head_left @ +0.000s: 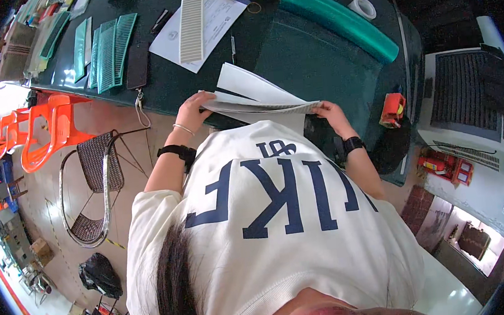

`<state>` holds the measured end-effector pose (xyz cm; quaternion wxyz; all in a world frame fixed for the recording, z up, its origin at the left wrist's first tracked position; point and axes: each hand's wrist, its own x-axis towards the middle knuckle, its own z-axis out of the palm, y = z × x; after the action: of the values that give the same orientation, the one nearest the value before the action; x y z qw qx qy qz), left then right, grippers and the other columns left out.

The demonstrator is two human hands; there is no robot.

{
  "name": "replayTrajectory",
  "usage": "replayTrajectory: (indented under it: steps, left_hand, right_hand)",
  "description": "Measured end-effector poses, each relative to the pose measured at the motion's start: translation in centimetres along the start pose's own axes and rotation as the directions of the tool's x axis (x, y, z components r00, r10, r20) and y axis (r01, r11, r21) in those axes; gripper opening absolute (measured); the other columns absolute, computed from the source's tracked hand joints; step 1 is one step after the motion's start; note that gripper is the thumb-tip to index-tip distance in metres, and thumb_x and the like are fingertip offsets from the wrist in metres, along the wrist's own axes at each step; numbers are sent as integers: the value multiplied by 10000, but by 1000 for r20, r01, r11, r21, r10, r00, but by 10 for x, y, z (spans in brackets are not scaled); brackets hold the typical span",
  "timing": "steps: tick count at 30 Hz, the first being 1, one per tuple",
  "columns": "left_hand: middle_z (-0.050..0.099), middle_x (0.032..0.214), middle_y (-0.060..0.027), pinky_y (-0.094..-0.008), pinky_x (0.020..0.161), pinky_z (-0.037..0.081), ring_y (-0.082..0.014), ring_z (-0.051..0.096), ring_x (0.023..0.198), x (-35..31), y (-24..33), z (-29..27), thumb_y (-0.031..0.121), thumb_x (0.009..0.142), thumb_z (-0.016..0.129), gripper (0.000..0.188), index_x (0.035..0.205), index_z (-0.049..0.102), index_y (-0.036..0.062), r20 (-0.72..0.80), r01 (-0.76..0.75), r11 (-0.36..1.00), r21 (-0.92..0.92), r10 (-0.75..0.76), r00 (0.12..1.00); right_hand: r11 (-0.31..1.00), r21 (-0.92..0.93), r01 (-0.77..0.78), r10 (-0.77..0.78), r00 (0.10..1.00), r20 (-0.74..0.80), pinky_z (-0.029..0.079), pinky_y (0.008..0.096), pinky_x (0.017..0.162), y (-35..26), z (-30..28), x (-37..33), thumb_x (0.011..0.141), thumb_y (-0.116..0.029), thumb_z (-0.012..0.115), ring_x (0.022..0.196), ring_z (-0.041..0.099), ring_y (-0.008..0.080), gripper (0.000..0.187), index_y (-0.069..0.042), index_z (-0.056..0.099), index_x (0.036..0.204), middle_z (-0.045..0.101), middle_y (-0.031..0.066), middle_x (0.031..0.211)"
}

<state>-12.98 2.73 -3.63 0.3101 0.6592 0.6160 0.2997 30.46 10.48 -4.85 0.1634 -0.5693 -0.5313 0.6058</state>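
I have the strip (259, 106) stretched between the hands, at the near edge of the dark surface (179, 83) and just in front of the shirt (281, 215). The left hand (194, 108) is closed on its left end, the right hand (332, 116) pinches its right end, and it bows between them; I cannot tell how many layers it has. Just beyond it I make out at least two white sheets (260, 83).

Far from me I count one pale slatted panel (192, 24) on a paper (220, 22), one green roll (339, 21) and two tape rolls (355, 5). To the left I get one dark slab (137, 67) with a strap and at least three green panels (112, 54); to the right, one red boxy piece (392, 110).
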Motion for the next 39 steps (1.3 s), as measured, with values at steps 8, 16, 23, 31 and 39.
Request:
replayTrajectory:
  steps: [8,16,23,31,39]
  left_hand:
    - [599,1122,-73,-333,877,484,-273,575,1025,-3,-4,0,-1,652,676,267,892,678,116,15,-53,998,43,53,999]
    - [592,1139,-58,-322,829,509,-245,597,969,-1,-1,0,-14,653,672,259,883,672,105,11,-2,1000,0,2,1000]
    - [593,1111,-57,-317,785,519,-235,609,921,-1,8,-4,-19,652,678,251,876,663,93,18,30,1000,-4,-30,999]
    - [588,1069,-70,-318,767,515,-247,608,903,1,7,-1,-26,637,695,275,876,663,105,-51,32,997,-70,-36,998]
    - [582,1058,-101,-320,788,492,-252,602,925,8,11,-7,17,659,720,315,960,660,90,27,116,993,-31,-115,993]
  right_hand:
    - [963,257,-83,79,997,23,464,271,754,-1,-8,-4,861,-148,604,838,589,113,186,-8,628,981,647,20,902]
    - [648,-611,455,-590,807,-24,481,291,705,-46,14,-20,833,-152,630,766,620,151,208,17,580,944,648,36,852]
    - [966,-74,246,-256,952,-168,494,259,594,-62,24,-22,866,-202,608,667,607,140,169,-36,607,899,637,36,788]
    - [710,466,-527,439,850,293,487,208,538,-16,4,-2,886,-226,582,611,576,93,162,-67,609,904,620,11,767]
    - [883,153,-443,403,884,238,490,242,600,-30,15,-6,858,-269,623,647,582,103,194,-81,596,897,608,1,762]
